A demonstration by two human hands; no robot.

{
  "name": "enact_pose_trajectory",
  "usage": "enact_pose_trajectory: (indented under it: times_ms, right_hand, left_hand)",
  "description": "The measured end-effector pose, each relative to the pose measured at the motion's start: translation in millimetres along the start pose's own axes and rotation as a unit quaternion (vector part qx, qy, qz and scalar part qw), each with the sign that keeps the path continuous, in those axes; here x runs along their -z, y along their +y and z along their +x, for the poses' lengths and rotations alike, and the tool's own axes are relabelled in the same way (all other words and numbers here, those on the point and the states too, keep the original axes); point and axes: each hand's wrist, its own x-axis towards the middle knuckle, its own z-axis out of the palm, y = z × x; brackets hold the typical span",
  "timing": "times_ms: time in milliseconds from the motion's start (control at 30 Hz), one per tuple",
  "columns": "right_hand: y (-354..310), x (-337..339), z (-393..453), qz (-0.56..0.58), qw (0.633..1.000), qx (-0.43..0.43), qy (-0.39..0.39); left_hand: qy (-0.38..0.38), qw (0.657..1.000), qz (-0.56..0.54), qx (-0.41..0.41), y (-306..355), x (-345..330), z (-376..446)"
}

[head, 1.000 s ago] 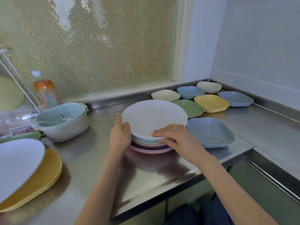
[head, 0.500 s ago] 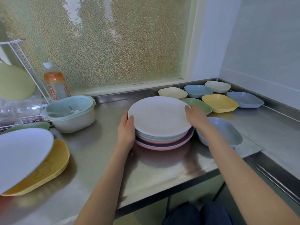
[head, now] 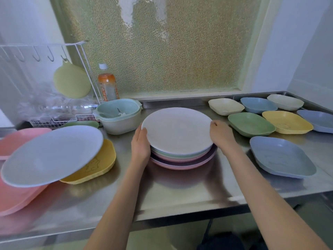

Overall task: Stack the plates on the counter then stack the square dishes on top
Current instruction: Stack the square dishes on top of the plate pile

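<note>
A stack of round plates [head: 177, 130], white on top with green, pink and purple ones under it, stands in the middle of the steel counter [head: 180, 188]. My left hand [head: 140, 145] presses flat against the stack's left edge. My right hand [head: 220, 134] holds the right edge with its fingers curled on the rim. Several square dishes lie to the right: a blue one [head: 281, 156] nearest, then green [head: 251, 124], yellow [head: 286, 121], cream [head: 226, 106] and more blue ones. At the left a pale blue round plate [head: 50, 154] leans on a yellow square dish [head: 98, 164].
Pink dishes [head: 16, 193] sit at the far left edge. A mint bowl with a strainer [head: 119, 115] stands behind the stack's left side, with a bottle [head: 107, 83] and a wire rack [head: 45, 83] behind it. The counter's front edge runs just below my forearms.
My right hand has slid from the front rim of the stack round to its right edge. The left hand stays on the left edge. The view has tilted up and widened.
</note>
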Motion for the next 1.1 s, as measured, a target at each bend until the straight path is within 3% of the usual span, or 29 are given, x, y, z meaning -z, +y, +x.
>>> enact_pose_trajectory:
  times_ms: [200,300,367,433,500,567,667,800,900,1100]
  right_hand:
    - [-18,-22,-5,0.025,1.0,0.008,-0.003]
    - [-22,-25,-14,0.043,0.998,0.021,0.029]
    - [-29,-30,-28,0.009,0.984,0.12,0.13]
    - [-51,-42,-51,-0.001,0.948,0.254,0.19]
    - [-82,-60,-80,0.038,0.92,0.367,0.133]
    - [-110,-82,-108,0.021,0.886,0.46,0.052]
    - [-133,-119,-133,-0.055,0.841,0.537,-0.034]
    - [-140,-153,-148,-0.13,0.823,0.537,-0.135]
    - [-143,-159,-152,-0.078,0.831,0.54,-0.106]
    - [-148,-149,-142,0.011,0.836,0.549,0.001]
  left_hand:
    - [0.024,0.999,0.041,0.01,6,29,-2]
    - [0.01,0.974,0.209,-0.085,17,41,-14]
    - [0.033,0.946,0.28,-0.162,26,56,-26]
    - [0.112,0.903,0.361,-0.204,29,80,-33]
    - [0.156,0.847,0.476,-0.179,26,112,-34]
    - [0.099,0.834,0.535,-0.093,21,143,-35]
    - [0.031,0.829,0.555,-0.063,13,172,-43]
    - [0.065,0.79,0.597,-0.127,3,186,-47]
    - [0.093,0.78,0.592,-0.178,-4,193,-48]
    - [0.168,0.799,0.484,-0.315,11,184,-55]
